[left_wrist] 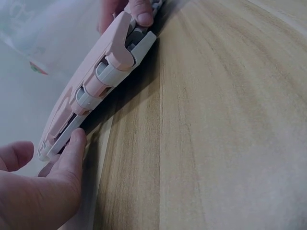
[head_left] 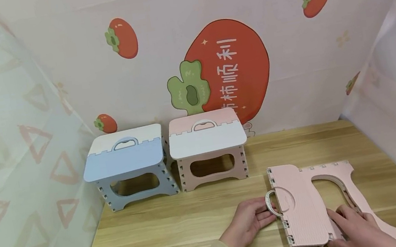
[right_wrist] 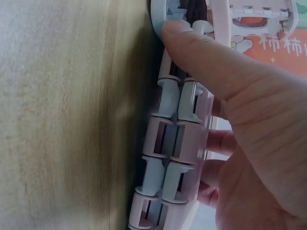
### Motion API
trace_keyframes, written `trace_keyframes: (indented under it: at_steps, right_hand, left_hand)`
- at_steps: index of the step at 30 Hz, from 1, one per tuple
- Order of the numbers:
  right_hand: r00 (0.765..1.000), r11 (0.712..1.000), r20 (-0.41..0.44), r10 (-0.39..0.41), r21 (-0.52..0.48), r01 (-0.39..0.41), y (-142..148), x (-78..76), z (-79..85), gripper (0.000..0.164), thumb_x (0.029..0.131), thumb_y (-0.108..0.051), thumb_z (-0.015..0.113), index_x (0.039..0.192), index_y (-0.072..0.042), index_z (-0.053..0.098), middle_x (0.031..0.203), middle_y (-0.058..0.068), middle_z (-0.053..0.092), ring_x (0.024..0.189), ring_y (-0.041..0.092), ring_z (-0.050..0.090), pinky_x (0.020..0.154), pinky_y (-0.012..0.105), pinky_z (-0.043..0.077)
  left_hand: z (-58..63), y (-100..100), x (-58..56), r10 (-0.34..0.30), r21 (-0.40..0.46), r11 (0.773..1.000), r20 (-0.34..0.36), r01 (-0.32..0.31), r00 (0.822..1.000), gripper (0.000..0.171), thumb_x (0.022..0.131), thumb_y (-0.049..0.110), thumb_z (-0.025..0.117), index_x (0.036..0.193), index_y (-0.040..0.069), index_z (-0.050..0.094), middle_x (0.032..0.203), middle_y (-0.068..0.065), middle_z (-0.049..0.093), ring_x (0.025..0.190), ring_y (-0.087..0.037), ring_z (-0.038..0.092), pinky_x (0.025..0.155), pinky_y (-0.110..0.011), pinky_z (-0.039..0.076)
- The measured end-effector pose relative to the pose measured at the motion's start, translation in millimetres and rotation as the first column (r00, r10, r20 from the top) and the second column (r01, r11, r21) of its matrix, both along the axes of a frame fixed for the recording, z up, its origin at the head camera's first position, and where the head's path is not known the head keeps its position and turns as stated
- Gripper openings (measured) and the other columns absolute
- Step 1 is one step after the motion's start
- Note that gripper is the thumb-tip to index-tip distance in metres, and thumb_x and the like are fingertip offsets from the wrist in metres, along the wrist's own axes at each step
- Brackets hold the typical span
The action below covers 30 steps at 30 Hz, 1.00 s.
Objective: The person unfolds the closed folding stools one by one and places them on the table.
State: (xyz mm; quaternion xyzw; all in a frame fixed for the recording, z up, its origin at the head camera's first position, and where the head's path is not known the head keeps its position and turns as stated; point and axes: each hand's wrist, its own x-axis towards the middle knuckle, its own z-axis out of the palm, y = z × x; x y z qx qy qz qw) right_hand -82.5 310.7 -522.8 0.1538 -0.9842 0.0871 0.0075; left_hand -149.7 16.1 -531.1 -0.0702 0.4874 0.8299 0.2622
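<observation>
A pink folding stool (head_left: 303,210), folded flat, is at the right front of the table. Its white carry handle (head_left: 271,204) points left. Beside that handle is my left hand (head_left: 250,222), its fingers relaxed and reaching to the stool's edge. In the left wrist view, a fingertip of the left hand (left_wrist: 43,191) is right at the lower edge and the thumb stands apart. My right hand (head_left: 359,227) grips the stool near its leg opening. The right wrist view shows the right hand's thumb (right_wrist: 201,50) on the hinged side, with the other fingers partly hidden behind.
Two unfolded stools stand at the back left: a blue one with a blue-and-white top (head_left: 123,162), and a pink one with a pink-and-white top (head_left: 206,139). A wood-grain table (head_left: 153,237) lies under everything. Persimmon-printed cloth (head_left: 66,40) hangs behind and at both sides.
</observation>
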Motion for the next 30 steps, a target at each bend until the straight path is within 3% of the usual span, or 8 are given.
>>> trace_keyframes:
  at_steps: [5, 8, 11, 18, 22, 30]
  right_hand:
    - [0.990, 0.999, -0.135, 0.038, -0.005, -0.039, 1.4, -0.4, -4.6, 0.078, 0.060, -0.052, 0.093, 0.120, -0.008, 0.071, 0.094, -0.008, 0.045, 0.084, 0.012, 0.045, 0.067, 0.037, 0.035]
    - [0.970, 0.998, -0.237, 0.062, 0.000, -0.064, 3.5, -1.4, -8.4, 0.074, 0.056, -0.051, 0.094, 0.114, -0.011, 0.073, 0.092, -0.010, 0.044, 0.082, 0.013, 0.043, 0.063, 0.032, 0.029]
    - [0.951, 0.995, -0.297, 0.086, -0.013, -0.094, 5.9, -3.1, -11.6, 0.066, 0.055, -0.047, 0.095, 0.107, -0.014, 0.073, 0.089, -0.014, 0.043, 0.079, 0.006, 0.042, 0.064, 0.032, 0.031]
    - [0.928, 0.988, -0.348, 0.131, -0.034, -0.152, 7.8, -6.3, -13.6, 0.048, 0.058, -0.040, 0.095, 0.093, -0.025, 0.066, 0.086, -0.022, 0.040, 0.075, -0.006, 0.037, 0.068, 0.035, 0.037]
    - [0.911, 0.982, -0.381, 0.155, -0.045, -0.186, 8.6, -8.7, -13.9, 0.046, 0.057, -0.040, 0.095, 0.088, -0.028, 0.064, 0.086, -0.023, 0.040, 0.075, -0.006, 0.036, 0.067, 0.035, 0.037]
    - [0.908, 0.978, -0.387, 0.164, -0.053, -0.200, 9.9, -10.4, -14.3, 0.045, 0.057, -0.040, 0.095, 0.088, -0.027, 0.064, 0.086, -0.024, 0.040, 0.075, -0.006, 0.034, 0.066, 0.035, 0.040]
  left_hand:
    - [1.1, 0.5, -0.2, 0.002, 0.006, 1.000, -0.003, -0.002, 1.000, 0.036, 0.101, 0.008, 0.054, 0.129, -0.013, 0.061, 0.114, -0.026, 0.072, 0.104, -0.031, 0.073, 0.095, -0.045, 0.059]
    - [1.6, 1.1, -1.1, 0.005, 0.011, 1.000, -0.005, -0.005, 1.000, 0.036, 0.101, 0.008, 0.054, 0.129, -0.013, 0.061, 0.114, -0.027, 0.071, 0.104, -0.032, 0.072, 0.095, -0.045, 0.059]
    - [2.7, 1.5, -2.2, 0.009, 0.023, 1.000, -0.003, -0.009, 1.000, 0.036, 0.101, 0.007, 0.054, 0.129, -0.014, 0.060, 0.115, -0.028, 0.071, 0.105, -0.033, 0.072, 0.095, -0.045, 0.059]
    - [4.3, 1.4, -4.0, 0.018, 0.037, 0.999, 0.010, -0.018, 1.000, 0.037, 0.100, 0.007, 0.053, 0.130, -0.014, 0.059, 0.115, -0.029, 0.070, 0.106, -0.034, 0.071, 0.097, -0.048, 0.057]
    - [3.6, 1.5, -5.8, 0.030, 0.056, 0.998, 0.026, -0.032, 0.999, 0.037, 0.100, 0.008, 0.052, 0.130, -0.014, 0.058, 0.115, -0.028, 0.071, 0.106, -0.034, 0.071, 0.098, -0.049, 0.057]
    - [0.8, 4.1, -9.5, 0.053, 0.079, 0.995, 0.036, -0.056, 0.998, 0.035, 0.100, 0.007, 0.053, 0.128, -0.014, 0.059, 0.116, -0.030, 0.070, 0.107, -0.035, 0.071, 0.098, -0.049, 0.057]
